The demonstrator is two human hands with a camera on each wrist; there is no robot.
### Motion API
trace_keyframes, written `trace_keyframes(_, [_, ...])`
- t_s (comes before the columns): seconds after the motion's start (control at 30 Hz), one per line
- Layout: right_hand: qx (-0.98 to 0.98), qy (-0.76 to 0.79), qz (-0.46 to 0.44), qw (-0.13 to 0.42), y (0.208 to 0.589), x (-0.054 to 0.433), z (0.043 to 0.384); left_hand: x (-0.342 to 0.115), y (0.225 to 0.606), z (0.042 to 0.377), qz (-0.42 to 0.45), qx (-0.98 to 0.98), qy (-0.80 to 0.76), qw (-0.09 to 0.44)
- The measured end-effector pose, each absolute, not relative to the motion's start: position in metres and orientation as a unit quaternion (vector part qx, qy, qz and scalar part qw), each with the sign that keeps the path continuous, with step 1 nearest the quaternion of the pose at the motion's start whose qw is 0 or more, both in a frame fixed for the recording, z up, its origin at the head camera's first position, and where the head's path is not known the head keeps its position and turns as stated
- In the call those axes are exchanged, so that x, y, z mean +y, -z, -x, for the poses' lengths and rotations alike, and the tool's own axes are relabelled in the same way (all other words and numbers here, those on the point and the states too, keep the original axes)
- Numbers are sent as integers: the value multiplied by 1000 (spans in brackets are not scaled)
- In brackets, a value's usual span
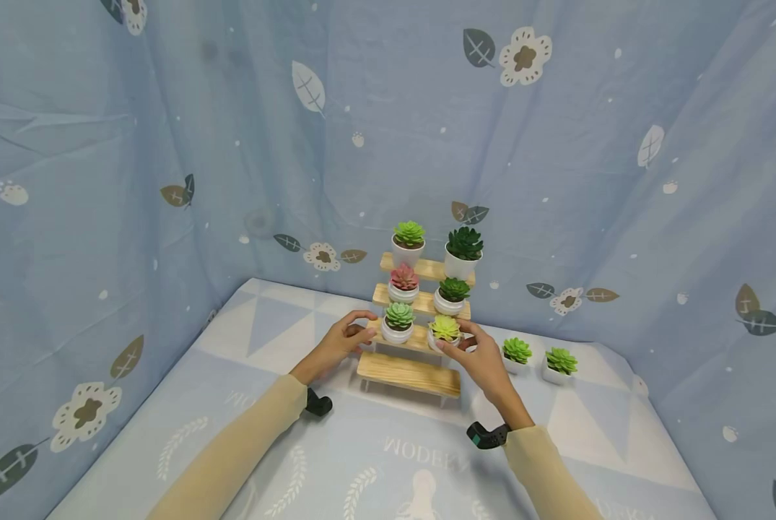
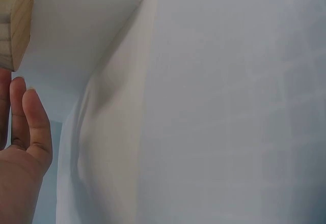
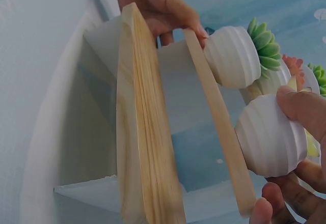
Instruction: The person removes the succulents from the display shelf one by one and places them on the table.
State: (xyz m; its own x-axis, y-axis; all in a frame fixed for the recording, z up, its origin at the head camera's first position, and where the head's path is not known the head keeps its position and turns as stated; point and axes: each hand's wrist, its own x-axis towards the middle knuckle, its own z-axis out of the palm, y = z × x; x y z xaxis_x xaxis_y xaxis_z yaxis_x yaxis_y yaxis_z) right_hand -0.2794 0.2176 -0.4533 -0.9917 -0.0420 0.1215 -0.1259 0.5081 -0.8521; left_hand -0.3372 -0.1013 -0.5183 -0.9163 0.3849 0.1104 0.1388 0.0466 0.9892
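A tiered wooden plant stand (image 1: 408, 373) has pale plank shelves on white side supports. My right hand (image 1: 481, 359) pinches the ribbed white pot (image 3: 271, 135) of a yellow-green succulent (image 1: 445, 327), whose base meets the second shelf from the bottom at its right end. At that shelf's left end, my left hand (image 1: 341, 343) grips the plank edge between thumb and fingers. Beside this hand stands a pale green succulent (image 1: 398, 315) in a white pot. In the left wrist view, fingers (image 2: 36, 117) reach up to the wooden edge (image 2: 21, 28).
Higher shelves carry a red succulent (image 1: 403, 278), a dark green one (image 1: 454, 290), a bright green one (image 1: 409, 233) and a tall dark one (image 1: 464, 244). Two small green succulents (image 1: 516, 351) (image 1: 560, 361) stand right of the stand. A patterned curtain (image 1: 388, 144) hangs behind the table.
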Motion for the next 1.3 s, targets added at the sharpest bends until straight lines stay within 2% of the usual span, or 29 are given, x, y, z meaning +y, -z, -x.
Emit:
trace_keyframes(0.57, [-858, -504, -60, 79, 450, 217, 270, -98, 517, 340, -190, 716, -665, 97])
trace_keyframes(1.3, [-860, -504, -37, 73, 444, 225, 255, -101, 518, 338, -176, 714, -670, 100])
